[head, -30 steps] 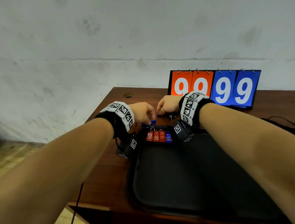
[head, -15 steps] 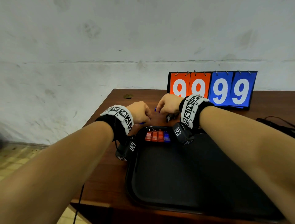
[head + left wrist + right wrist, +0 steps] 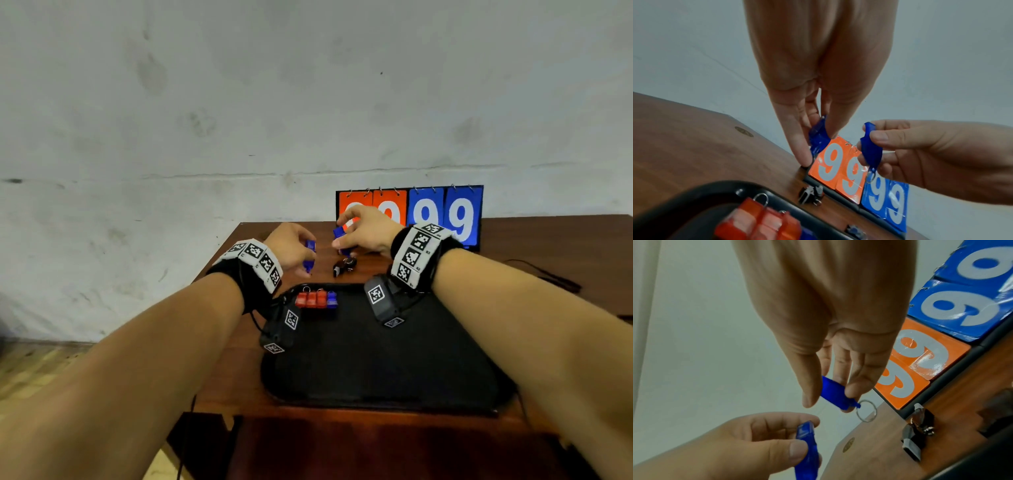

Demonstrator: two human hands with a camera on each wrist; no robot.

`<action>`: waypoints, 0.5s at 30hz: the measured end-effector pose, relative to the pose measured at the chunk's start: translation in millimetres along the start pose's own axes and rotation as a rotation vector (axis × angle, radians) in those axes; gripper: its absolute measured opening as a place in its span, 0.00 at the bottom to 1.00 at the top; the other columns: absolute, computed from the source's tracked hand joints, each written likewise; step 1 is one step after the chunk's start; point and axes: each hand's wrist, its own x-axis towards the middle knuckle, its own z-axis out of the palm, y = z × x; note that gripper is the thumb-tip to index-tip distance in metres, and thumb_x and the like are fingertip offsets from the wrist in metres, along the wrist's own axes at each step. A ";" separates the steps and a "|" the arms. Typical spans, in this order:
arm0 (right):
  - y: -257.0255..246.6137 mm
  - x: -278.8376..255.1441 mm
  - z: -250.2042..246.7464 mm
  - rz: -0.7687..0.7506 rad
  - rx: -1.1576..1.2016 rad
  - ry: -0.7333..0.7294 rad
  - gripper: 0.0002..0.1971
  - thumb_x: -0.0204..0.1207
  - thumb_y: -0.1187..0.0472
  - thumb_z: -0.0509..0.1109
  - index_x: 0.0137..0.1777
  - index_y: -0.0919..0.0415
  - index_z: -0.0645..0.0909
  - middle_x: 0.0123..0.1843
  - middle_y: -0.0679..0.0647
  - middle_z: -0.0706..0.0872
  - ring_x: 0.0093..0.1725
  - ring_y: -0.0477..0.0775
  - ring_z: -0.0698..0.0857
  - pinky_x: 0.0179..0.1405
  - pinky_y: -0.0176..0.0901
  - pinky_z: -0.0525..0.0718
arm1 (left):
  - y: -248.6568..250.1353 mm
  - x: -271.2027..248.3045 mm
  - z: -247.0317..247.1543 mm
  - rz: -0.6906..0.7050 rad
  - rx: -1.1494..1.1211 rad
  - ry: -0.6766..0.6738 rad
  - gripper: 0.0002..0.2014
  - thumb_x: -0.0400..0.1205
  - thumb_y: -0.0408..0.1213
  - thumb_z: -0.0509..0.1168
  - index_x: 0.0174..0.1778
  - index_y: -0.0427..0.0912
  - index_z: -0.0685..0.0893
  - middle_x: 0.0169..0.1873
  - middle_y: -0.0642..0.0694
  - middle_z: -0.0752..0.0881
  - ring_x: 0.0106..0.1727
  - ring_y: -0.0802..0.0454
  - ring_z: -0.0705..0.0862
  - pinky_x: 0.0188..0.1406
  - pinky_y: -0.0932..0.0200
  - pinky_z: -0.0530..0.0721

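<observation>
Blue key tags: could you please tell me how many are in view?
3. Left-hand tag, pinched by the left hand; right-hand tag, pinched by the right hand; tray tag, in the black tray beside the red tags. More may hide behind the hands.

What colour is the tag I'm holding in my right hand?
The key tag pinched by the right hand is blue. It shows best in the right wrist view.

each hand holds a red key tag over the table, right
No, blue, not red: the left hand pinches one blue key tag and the right hand a second blue tag, over the table. The head view shows it.
</observation>
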 end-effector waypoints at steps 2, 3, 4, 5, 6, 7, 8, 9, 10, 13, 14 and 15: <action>-2.6 -17.3 -2.7 0.035 0.075 -0.013 0.19 0.67 0.67 0.82 0.56 0.61 0.82 0.52 0.65 0.88 0.44 0.63 0.91 0.48 0.56 0.92 | 7.0 -11.8 5.6 0.010 0.024 0.024 0.15 0.75 0.25 0.73 0.58 0.34 0.85 0.51 0.38 0.87 0.43 0.37 0.91 0.46 0.42 0.91; -4.2 -29.3 -4.3 0.052 0.109 -0.018 0.16 0.68 0.68 0.82 0.55 0.64 0.84 0.51 0.66 0.89 0.43 0.63 0.90 0.47 0.55 0.92 | 11.1 -19.4 9.8 0.020 0.042 0.041 0.14 0.75 0.27 0.75 0.56 0.35 0.86 0.49 0.39 0.88 0.44 0.40 0.91 0.49 0.43 0.91; -6.6 -38.9 -5.0 0.071 0.134 -0.026 0.14 0.69 0.68 0.81 0.54 0.66 0.84 0.50 0.66 0.89 0.42 0.62 0.90 0.46 0.52 0.92 | 13.2 -23.8 11.8 0.026 0.049 0.052 0.13 0.74 0.27 0.75 0.54 0.37 0.86 0.48 0.39 0.88 0.44 0.42 0.91 0.48 0.45 0.91; -7.5 -51.6 -7.1 0.090 0.153 -0.028 0.13 0.70 0.69 0.80 0.53 0.67 0.85 0.49 0.66 0.90 0.42 0.61 0.90 0.46 0.50 0.92 | 18.6 -32.8 15.7 0.031 0.036 0.055 0.12 0.74 0.27 0.75 0.52 0.39 0.85 0.46 0.39 0.88 0.42 0.43 0.90 0.45 0.48 0.92; -9.7 -60.2 -8.1 0.099 0.168 -0.032 0.13 0.70 0.69 0.80 0.53 0.68 0.86 0.49 0.66 0.90 0.43 0.61 0.91 0.45 0.50 0.92 | 22.8 -37.7 17.1 0.029 0.025 0.063 0.12 0.74 0.26 0.75 0.51 0.40 0.84 0.44 0.40 0.87 0.39 0.45 0.89 0.41 0.51 0.92; -10.9 -68.1 -9.7 0.099 0.183 -0.032 0.12 0.70 0.70 0.80 0.53 0.68 0.86 0.49 0.65 0.90 0.44 0.61 0.91 0.46 0.51 0.92 | 27.5 -43.1 18.2 0.037 0.026 0.071 0.13 0.74 0.27 0.76 0.50 0.41 0.82 0.43 0.42 0.86 0.39 0.47 0.89 0.40 0.53 0.92; -12.2 -77.0 -12.1 0.089 0.187 -0.028 0.13 0.70 0.70 0.80 0.54 0.68 0.86 0.48 0.64 0.90 0.46 0.61 0.92 0.46 0.51 0.92 | 32.6 -48.5 19.5 0.043 0.050 0.080 0.13 0.73 0.29 0.77 0.50 0.42 0.82 0.43 0.43 0.86 0.41 0.47 0.88 0.43 0.51 0.91; -13.2 -82.1 -13.5 0.073 0.176 -0.021 0.13 0.70 0.69 0.80 0.54 0.67 0.86 0.48 0.62 0.89 0.47 0.60 0.92 0.47 0.51 0.92 | 37.1 -52.7 19.2 0.049 0.073 0.081 0.14 0.73 0.32 0.78 0.50 0.42 0.82 0.43 0.45 0.86 0.42 0.48 0.88 0.46 0.50 0.91; -14.2 -89.1 -15.6 0.052 0.150 -0.008 0.13 0.70 0.67 0.81 0.54 0.65 0.87 0.46 0.59 0.89 0.46 0.59 0.92 0.46 0.50 0.92 | 43.0 -58.7 19.9 0.053 0.086 0.081 0.14 0.73 0.33 0.78 0.50 0.43 0.82 0.43 0.45 0.86 0.41 0.49 0.87 0.46 0.50 0.91; -13.3 -100.8 -17.3 -0.008 0.078 0.048 0.13 0.69 0.64 0.82 0.53 0.64 0.87 0.44 0.57 0.89 0.43 0.54 0.91 0.41 0.46 0.91 | 53.4 -69.6 25.0 0.049 0.038 0.050 0.14 0.74 0.29 0.77 0.51 0.42 0.81 0.42 0.41 0.87 0.35 0.48 0.87 0.34 0.54 0.89; -12.6 -103.5 -17.4 -0.005 0.074 0.062 0.13 0.69 0.63 0.82 0.53 0.64 0.87 0.45 0.58 0.89 0.44 0.55 0.91 0.41 0.48 0.92 | 54.7 -71.8 27.2 0.049 0.007 0.033 0.14 0.75 0.27 0.76 0.51 0.41 0.81 0.43 0.39 0.87 0.34 0.47 0.88 0.33 0.54 0.89; -11.2 -107.0 -17.9 0.006 0.075 0.071 0.14 0.69 0.63 0.82 0.54 0.64 0.87 0.45 0.58 0.89 0.43 0.56 0.91 0.39 0.48 0.92 | 56.6 -75.5 29.9 0.055 -0.015 0.018 0.14 0.75 0.26 0.75 0.52 0.40 0.81 0.44 0.37 0.87 0.34 0.46 0.88 0.33 0.53 0.90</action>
